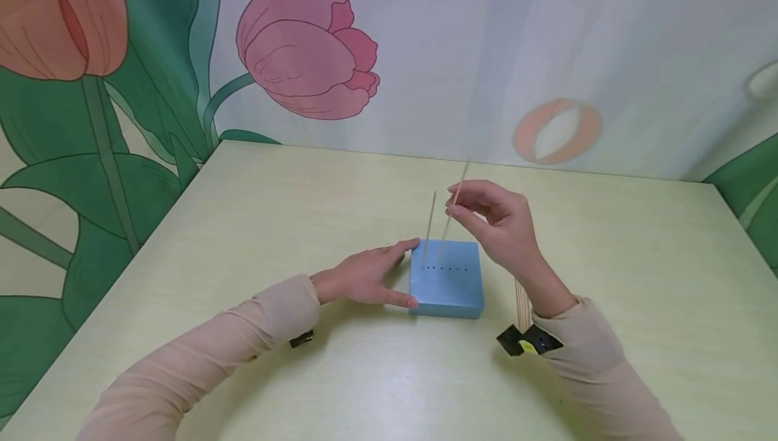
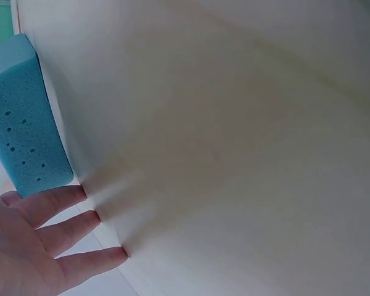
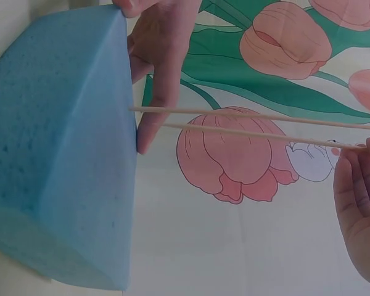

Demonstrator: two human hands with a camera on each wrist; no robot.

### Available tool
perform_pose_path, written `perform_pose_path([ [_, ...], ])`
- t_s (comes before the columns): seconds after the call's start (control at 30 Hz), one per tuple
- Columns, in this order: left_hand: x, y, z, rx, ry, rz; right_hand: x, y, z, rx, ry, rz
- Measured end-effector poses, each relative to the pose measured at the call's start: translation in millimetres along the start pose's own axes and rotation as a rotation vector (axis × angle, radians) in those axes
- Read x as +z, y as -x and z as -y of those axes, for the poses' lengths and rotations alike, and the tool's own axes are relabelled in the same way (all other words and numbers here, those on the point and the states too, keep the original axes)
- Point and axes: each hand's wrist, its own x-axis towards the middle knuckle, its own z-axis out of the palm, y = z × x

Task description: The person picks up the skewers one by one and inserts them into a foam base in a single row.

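A light blue foam block [image 1: 448, 292] lies on the table with a row of small holes across its top. One thin wooden stick [image 1: 429, 225] stands upright in the leftmost hole. My left hand [image 1: 367, 279] rests at the block's left side, thumb at the near corner and index finger at the far corner, fingers spread and nearly straight. Above the block, my right hand [image 1: 501, 225] pinches a second stick [image 3: 253, 133] between thumb and fingertips near its upper part. In the right wrist view, that stick's lower end stops just short of the block's face, beside the standing stick.
Several more sticks [image 1: 521, 299] lie on the table right of the block, partly hidden by the right wrist. Black devices [image 1: 529, 341] are fixed at both cuffs. Behind the pale table [image 1: 304, 191] hangs a cloth [image 1: 450, 56] printed with tulips.
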Motion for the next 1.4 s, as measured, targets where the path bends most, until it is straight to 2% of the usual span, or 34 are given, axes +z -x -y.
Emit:
perform_pose_path([
  [0.4, 0.7, 0.2, -1.4, 0.001, -0.008, 0.004, 11, 2.8, -7, -0.012, 0.070, 0.040],
  [0.8, 0.5, 0.6, -1.5, -0.013, -0.011, 0.005, 15, 9.2, -15, 0.002, 0.082, 0.049],
  [1.03, 0.5, 0.6, 0.4, -0.005, -0.013, 0.001, 18, 13.5, -19, 0.022, 0.143, 0.053],
  [1.4, 1.1, -0.6, 1.2, -0.006, -0.007, 0.000, 18, 18.6, -23, 0.009, 0.227, 0.073],
])
